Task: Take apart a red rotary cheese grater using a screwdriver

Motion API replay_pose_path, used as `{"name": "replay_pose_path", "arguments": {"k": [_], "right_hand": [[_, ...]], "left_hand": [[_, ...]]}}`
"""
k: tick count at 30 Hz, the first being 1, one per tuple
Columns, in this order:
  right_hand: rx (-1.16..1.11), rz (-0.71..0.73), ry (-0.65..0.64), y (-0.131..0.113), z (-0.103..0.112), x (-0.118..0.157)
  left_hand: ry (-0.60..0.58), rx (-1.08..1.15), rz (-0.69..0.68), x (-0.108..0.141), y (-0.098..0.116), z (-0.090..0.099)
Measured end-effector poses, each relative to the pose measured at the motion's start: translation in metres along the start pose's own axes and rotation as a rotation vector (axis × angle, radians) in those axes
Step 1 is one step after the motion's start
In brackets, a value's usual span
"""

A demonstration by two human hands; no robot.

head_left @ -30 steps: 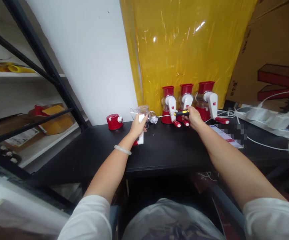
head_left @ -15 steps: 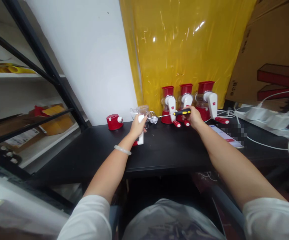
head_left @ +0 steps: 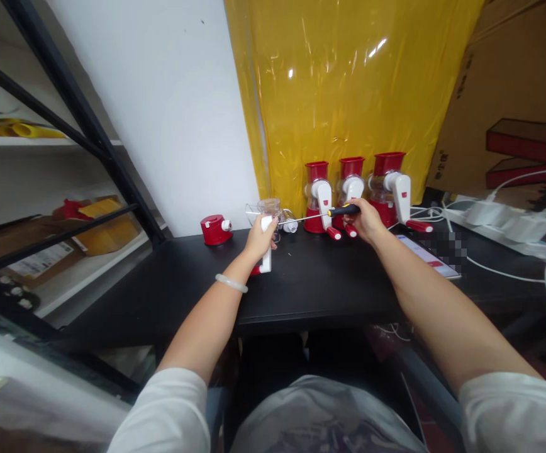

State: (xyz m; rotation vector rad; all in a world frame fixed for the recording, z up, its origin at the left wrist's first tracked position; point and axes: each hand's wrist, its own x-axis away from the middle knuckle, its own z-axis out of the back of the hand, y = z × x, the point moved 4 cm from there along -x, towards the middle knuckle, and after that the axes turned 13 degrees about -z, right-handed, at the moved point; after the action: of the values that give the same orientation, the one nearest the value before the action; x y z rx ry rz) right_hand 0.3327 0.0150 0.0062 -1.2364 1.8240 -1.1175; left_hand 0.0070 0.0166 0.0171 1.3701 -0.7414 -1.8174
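Black table [head_left: 301, 296]: phone [head_left: 428, 257] flat near the right forearm. Left hand [head_left: 260, 238], ringed at the wrist by a pale bangle [head_left: 231, 284], is closed around a white crank [head_left: 266, 259], which hangs below the fingers, its red grip at the lower end and partly hidden. Right hand [head_left: 366, 220] is curled around the handle of a screwdriver [head_left: 345, 211]; its shaft runs left to the left hand's fingers (contact with the crank cannot be confirmed). Just behind the left hand, a clear housing [head_left: 270, 205], see-through, contents not discernible; beside it, a white-ended drum [head_left: 290, 223]. Well to the left, a red base [head_left: 215, 230], upright.

Farther back, right of the drum, three grinders [head_left: 389, 189] stand upright in a row, each with a red hopper above a clear chamber; hopper interiors not visible from this angle. At right, a power strip [head_left: 504, 234] bears white plugs. At left, a shelf [head_left: 82, 275] holds an open box with yellow and red items. Behind, a yellow sheet [head_left: 348, 82] and a large carton [head_left: 471, 82].
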Motion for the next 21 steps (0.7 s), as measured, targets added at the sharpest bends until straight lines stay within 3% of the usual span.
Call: {"name": "replay_pose_path", "arguments": {"k": [5, 9, 18, 21], "right_hand": [[0.156, 0.057, 0.056, 0.0032, 0.0068, -0.0001], [0.262, 0.120, 0.013, 0.0052, 0.0086, 0.0009], [0.013, 0.018, -0.043, -0.0012, 0.0004, 0.0029], [0.035, 0.004, -0.039, -0.0007, 0.0014, 0.0042]], "left_hand": [[0.006, 0.006, -0.003, 0.0001, 0.0009, 0.0012], [0.023, -0.006, 0.009, -0.0011, -0.0004, 0.0033], [0.004, 0.031, 0.000, -0.0014, -0.0023, 0.0008], [0.001, 0.050, 0.001, -0.0013, -0.0021, 0.0007]]}}
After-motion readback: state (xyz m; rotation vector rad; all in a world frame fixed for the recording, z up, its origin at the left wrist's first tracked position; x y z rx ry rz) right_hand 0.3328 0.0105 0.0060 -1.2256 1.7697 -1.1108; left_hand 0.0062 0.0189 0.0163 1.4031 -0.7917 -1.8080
